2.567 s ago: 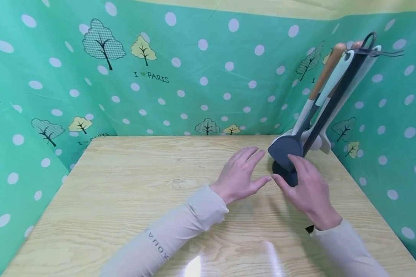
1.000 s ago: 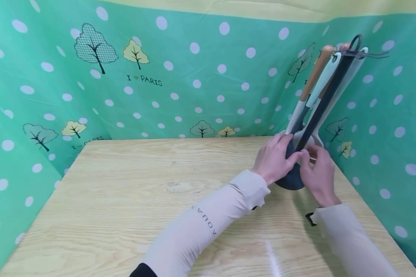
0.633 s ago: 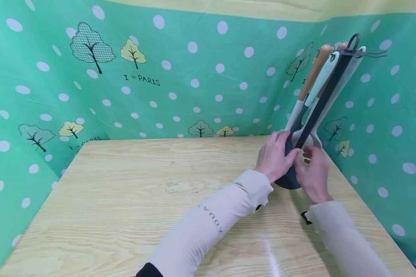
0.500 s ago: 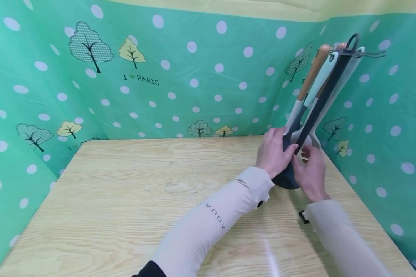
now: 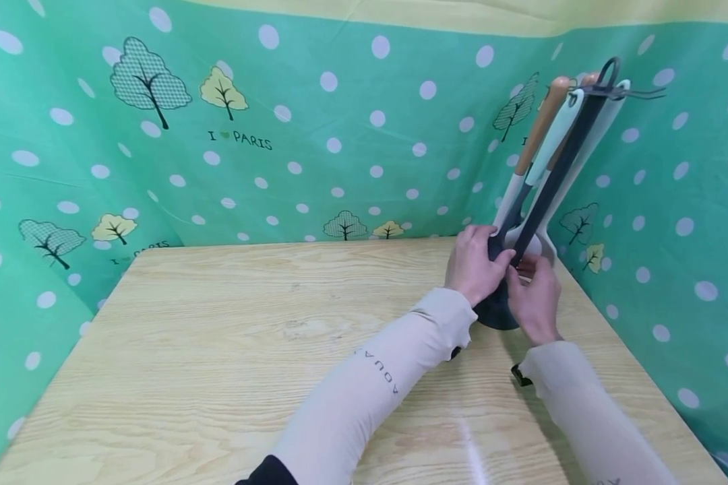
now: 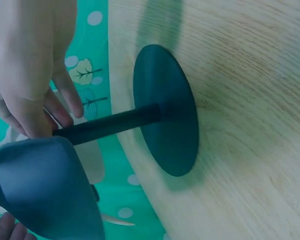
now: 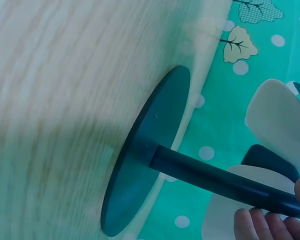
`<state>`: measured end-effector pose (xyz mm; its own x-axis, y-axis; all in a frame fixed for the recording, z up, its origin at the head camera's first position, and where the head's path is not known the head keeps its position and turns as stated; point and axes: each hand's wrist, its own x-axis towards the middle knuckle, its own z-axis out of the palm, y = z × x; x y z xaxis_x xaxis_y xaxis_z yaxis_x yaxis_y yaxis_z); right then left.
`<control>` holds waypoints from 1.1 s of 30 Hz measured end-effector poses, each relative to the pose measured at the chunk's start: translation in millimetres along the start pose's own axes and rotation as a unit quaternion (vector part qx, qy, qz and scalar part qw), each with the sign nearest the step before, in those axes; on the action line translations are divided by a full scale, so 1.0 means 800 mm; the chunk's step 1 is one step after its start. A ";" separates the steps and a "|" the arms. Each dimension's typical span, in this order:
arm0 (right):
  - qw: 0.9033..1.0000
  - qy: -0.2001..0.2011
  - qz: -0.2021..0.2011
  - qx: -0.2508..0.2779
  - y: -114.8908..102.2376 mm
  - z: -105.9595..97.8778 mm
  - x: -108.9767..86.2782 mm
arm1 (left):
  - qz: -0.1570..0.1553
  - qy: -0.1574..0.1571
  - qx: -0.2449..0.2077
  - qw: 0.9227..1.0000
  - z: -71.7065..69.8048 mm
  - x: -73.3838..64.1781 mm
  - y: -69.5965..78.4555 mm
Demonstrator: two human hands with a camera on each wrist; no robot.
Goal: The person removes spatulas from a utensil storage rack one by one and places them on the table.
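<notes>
A dark utensil stand with a round base stands at the right of the table, its pole rising among hanging kitchen utensils. My right hand grips the lower pole, fingers curled round it in the right wrist view. My left hand closes on the stand's left side, its thumb reaching the pole. It covers much of the dark grey spatula, whose blade hangs between that hand's fingertips and the pole. The spatula's handle is mint green.
Wooden-handled utensils with white shafts hang beside the mint one, and pale utensil heads hang behind. A wire ring tops the stand. Wooden tabletop extends left. Green dotted cloth encloses the back and sides.
Both hands have moved from open poses in front of the stand onto its lower part. Recently the grips shift only slightly; the whole view drifts a little left.
</notes>
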<state>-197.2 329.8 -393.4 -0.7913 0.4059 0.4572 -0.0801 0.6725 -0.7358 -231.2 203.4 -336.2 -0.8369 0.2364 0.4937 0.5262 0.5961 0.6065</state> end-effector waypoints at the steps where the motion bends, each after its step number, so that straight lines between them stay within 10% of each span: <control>1: 1.000 0.003 0.002 -0.002 0.001 0.000 0.000 | -0.005 -0.003 -0.001 1.000 0.000 0.000 0.002; 19: 0.998 0.044 0.036 0.006 0.000 0.007 0.012 | 0.019 0.102 -0.055 0.993 0.000 0.016 0.016; 33: 0.998 0.038 0.041 0.001 0.000 0.010 0.015 | 0.008 0.081 -0.053 0.995 0.007 0.015 0.019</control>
<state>-211.8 330.1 -391.8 -0.7471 0.5052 0.4320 -0.0190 0.6334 -0.7736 -234.1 219.4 -324.6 -0.7978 0.1135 0.5921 0.5592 0.5063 0.6564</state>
